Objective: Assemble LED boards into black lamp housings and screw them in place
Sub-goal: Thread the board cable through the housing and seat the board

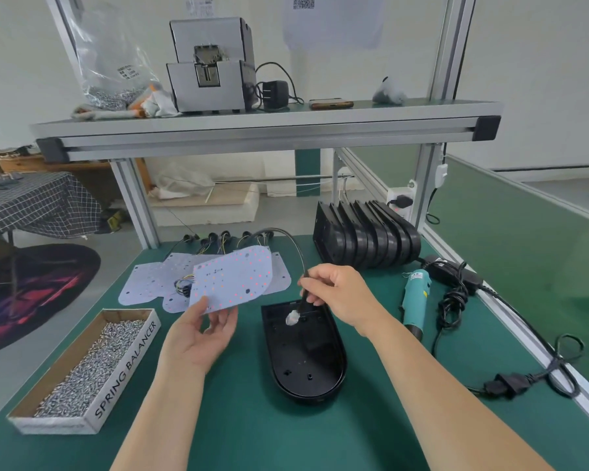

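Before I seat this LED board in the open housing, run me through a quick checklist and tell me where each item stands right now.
1. Board grip: the left hand holds the LED board: ok.
2. Cable grip: the right hand pinches the black cable, white connector over the housing: ok.
3. Housing pose: open side up on the mat: ok.
4. Cable routing through any housing hole: cannot tell.
5. Fasteners: screws lie in the box at left: ok.
6. Driver: the electric screwdriver lies right of the housing: ok.
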A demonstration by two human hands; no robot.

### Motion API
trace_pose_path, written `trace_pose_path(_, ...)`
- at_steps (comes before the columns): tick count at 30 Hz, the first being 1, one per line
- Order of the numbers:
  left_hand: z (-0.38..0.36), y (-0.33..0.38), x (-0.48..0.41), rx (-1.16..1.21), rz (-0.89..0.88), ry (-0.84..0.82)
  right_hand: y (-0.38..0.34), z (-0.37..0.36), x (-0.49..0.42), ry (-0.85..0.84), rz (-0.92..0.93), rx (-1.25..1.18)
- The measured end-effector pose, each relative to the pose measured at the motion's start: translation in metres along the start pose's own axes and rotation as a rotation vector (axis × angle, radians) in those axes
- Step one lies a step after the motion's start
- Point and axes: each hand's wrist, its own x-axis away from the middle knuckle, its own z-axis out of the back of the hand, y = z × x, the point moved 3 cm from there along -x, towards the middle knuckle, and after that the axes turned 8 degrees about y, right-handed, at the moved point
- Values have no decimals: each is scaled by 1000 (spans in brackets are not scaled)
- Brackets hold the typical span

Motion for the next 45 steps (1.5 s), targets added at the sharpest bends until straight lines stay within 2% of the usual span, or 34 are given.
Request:
trace_pose_path(3,-1,-1,-1,42,-57,20,-1,1,-1,-24,21,45)
trace_pose_path(6,-3,-5,0,-274,-104,43,-3,1,-3,-16,41,86)
trace_pose_path(10,-4,-21,9,-714,-176,72,0,1,-9,56,-27,-20)
trace_pose_path(15,-11,-52,20,-933,-143,10,5,2,-17,93,-194,-247)
trace_pose_path(21,-4,-69,15,-827,-99,23,0,1,-18,47,-159,-221)
trace_pose_path(26,11,-76,17,-712,69,-80,1,1,-17,61,-134,-184)
trace_pose_path(29,21,-78,19,-646,31,-155,-3,-2,-14,67,-134,-194)
trace_pose_path(33,22,-63,27,-696,-61,-293,-24,6,-17,67,-69,-209)
trace_pose_path(38,9,-44,39,-750,-105,-471,-62,14,-14,-149,128,29)
trace_pose_path(41,-8,-40,52,-726,-142,-556,-69,18,-13,-133,196,176)
trace_pose_path(43,-15,-36,57,-682,-166,-554,-69,24,-13,-122,165,82)
trace_pose_path(45,-20,-34,59,-627,-178,-520,-64,26,-10,-171,-21,-252)
